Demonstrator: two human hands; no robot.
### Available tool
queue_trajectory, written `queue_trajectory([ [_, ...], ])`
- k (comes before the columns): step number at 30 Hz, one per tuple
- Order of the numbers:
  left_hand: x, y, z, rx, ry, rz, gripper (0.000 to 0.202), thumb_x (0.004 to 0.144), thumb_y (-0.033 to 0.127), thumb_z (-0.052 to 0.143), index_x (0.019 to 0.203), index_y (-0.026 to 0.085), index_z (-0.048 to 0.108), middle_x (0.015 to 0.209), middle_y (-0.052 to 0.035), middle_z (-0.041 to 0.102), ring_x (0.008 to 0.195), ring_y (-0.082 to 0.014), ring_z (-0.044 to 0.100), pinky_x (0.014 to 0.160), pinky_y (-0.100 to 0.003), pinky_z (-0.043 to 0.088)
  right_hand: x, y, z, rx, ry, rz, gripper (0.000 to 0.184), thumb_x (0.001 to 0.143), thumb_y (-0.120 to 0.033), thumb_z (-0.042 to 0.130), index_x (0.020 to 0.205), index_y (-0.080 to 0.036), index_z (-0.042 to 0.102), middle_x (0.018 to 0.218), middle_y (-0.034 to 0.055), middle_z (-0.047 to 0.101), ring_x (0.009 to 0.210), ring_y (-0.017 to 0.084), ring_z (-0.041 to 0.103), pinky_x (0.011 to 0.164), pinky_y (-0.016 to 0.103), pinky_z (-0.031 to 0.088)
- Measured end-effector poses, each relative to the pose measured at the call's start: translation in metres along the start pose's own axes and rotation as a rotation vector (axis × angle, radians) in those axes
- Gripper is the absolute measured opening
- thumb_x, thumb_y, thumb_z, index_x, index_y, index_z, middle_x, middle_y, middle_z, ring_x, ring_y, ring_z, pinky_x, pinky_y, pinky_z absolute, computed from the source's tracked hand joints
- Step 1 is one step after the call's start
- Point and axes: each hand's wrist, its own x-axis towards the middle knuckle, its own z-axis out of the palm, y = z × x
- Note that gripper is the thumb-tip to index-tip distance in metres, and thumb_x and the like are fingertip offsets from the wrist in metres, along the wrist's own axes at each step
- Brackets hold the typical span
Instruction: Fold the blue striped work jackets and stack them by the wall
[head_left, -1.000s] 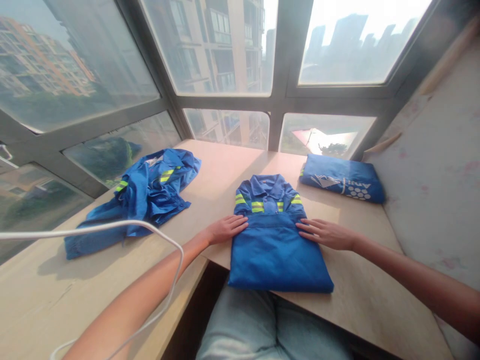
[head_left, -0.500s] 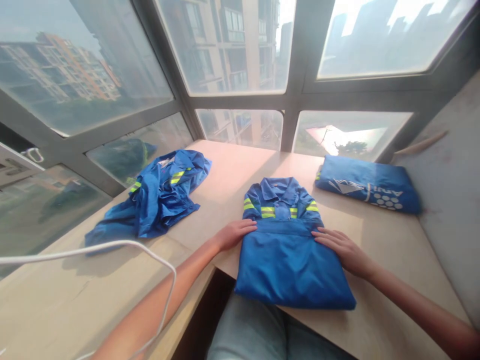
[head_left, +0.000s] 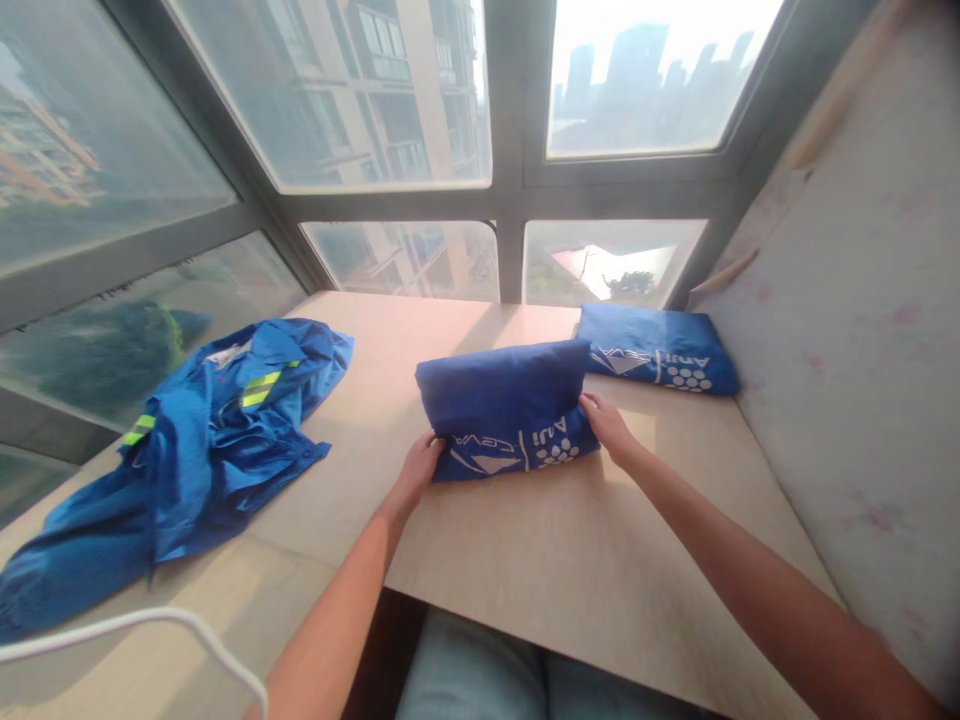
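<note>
A folded blue work shirt (head_left: 506, 405) with white lettering on its back lies in the middle of the wooden table (head_left: 540, 560). My left hand (head_left: 421, 463) grips its lower left corner with fingers curled under the cloth. At the shirt's right edge my right hand (head_left: 604, 418) pinches the fabric. The fold is raised a little off the table between both hands.
A second folded blue shirt (head_left: 654, 348) lies at the back right, against the padded wall. A crumpled blue jacket (head_left: 202, 430) with yellow reflective strips sprawls on the left. A white cable (head_left: 150, 640) arcs across the lower left. Windows ring the table's far side.
The shirt lay collar-up with both hands flat on it. Now it is folded over, its printed back showing, and both hands grip its ends. The view has shifted right.
</note>
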Motion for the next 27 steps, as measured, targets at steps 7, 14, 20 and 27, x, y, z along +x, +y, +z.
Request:
queue_trajectory([
  [7, -0.003, 0.010, -0.002, 0.079, 0.013, -0.024, 0.047, 0.081, 0.055, 0.048, 0.088, 0.015, 0.072, 0.095, -0.0101, 0.076, 0.096, -0.0300, 0.067, 0.090, -0.042, 0.050, -0.013, -0.004, 0.006, -0.061, 0.006, 0.108, 0.056, 0.081, -0.051, 0.062, 0.126, -0.016, 0.063, 0.124, 0.0137, 0.068, 0.113, 0.030, 0.064, 0.097, 0.044, 0.049],
  [14, -0.012, 0.028, -0.010, 0.139, 0.137, 0.169, 0.046, 0.081, 0.054, 0.058, 0.103, 0.015, 0.068, 0.102, -0.0104, 0.074, 0.097, -0.0284, 0.066, 0.090, -0.038, 0.049, -0.029, -0.033, -0.001, -0.063, 0.082, -0.213, 0.049, 0.091, -0.047, 0.051, 0.132, -0.021, 0.060, 0.124, 0.0106, 0.069, 0.112, 0.031, 0.064, 0.097, 0.044, 0.049],
  [20, -0.009, 0.027, 0.002, 0.361, 0.394, 0.079, 0.039, 0.096, 0.048, 0.037, 0.107, 0.020, 0.061, 0.103, -0.0106, 0.072, 0.101, -0.0269, 0.067, 0.087, -0.034, 0.050, -0.016, -0.049, 0.014, -0.070, 0.166, -0.132, 0.046, 0.095, -0.048, 0.044, 0.128, -0.021, 0.063, 0.109, 0.0096, 0.074, 0.107, 0.029, 0.065, 0.094, 0.042, 0.050],
  [27, 0.006, 0.026, 0.006, 0.658, 0.253, -0.152, 0.039, 0.092, 0.049, 0.042, 0.096, 0.017, 0.066, 0.091, -0.0208, 0.072, 0.094, -0.0383, 0.069, 0.082, -0.049, 0.050, -0.005, -0.045, 0.024, -0.177, 0.036, 0.016, 0.038, 0.089, -0.044, 0.058, 0.116, -0.020, 0.068, 0.108, 0.0109, 0.074, 0.105, 0.027, 0.066, 0.089, 0.034, 0.049],
])
